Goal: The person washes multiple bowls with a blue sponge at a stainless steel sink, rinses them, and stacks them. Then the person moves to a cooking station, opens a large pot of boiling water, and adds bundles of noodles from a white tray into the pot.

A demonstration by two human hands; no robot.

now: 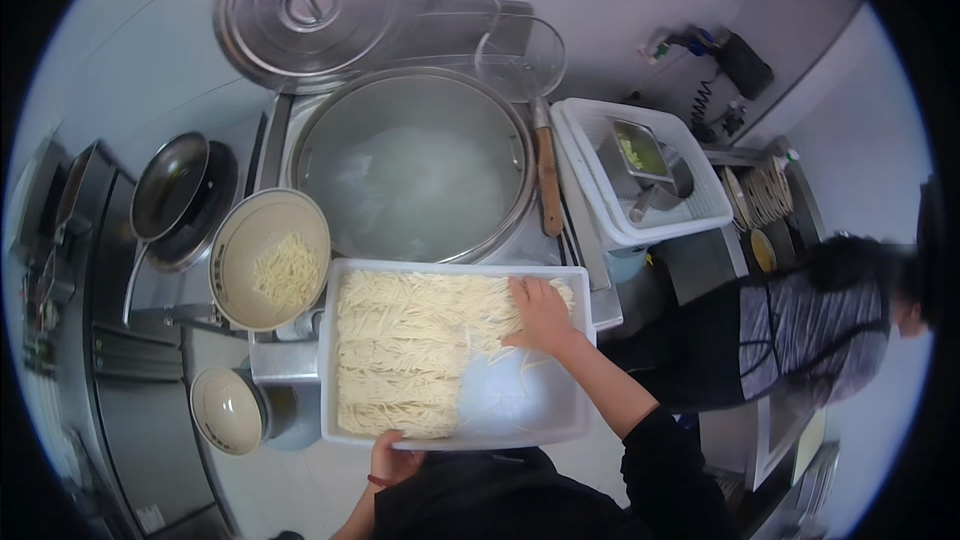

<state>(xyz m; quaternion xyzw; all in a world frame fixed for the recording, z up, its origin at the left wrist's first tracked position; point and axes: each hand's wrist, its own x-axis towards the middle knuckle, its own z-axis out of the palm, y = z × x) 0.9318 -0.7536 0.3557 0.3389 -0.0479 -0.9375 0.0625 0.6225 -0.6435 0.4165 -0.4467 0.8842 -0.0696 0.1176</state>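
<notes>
A white plastic tray [457, 442] holds rows of raw noodles [397, 345]; its lower right part shows bare plastic with a few loose strands. My left hand [394, 459] grips the tray's near edge, thumb over the rim. My right hand [541, 317] lies on the noodles at the upper right, fingers spread over the strands; whether it grasps any is not clear. Beyond the tray stands a large round pot [412, 165] of cloudy, steaming water. A bowl [229, 255] with some noodles [286, 270] sits left of the tray.
A large metal lid [307, 7] leans behind the pot. Right of it lie a wooden handle [549, 184] and a white basket [712, 214] with metal containers. Frying pans [171, 187] and another bowl [227, 411] are at left. A person [810, 322] in dark clothing stands at right.
</notes>
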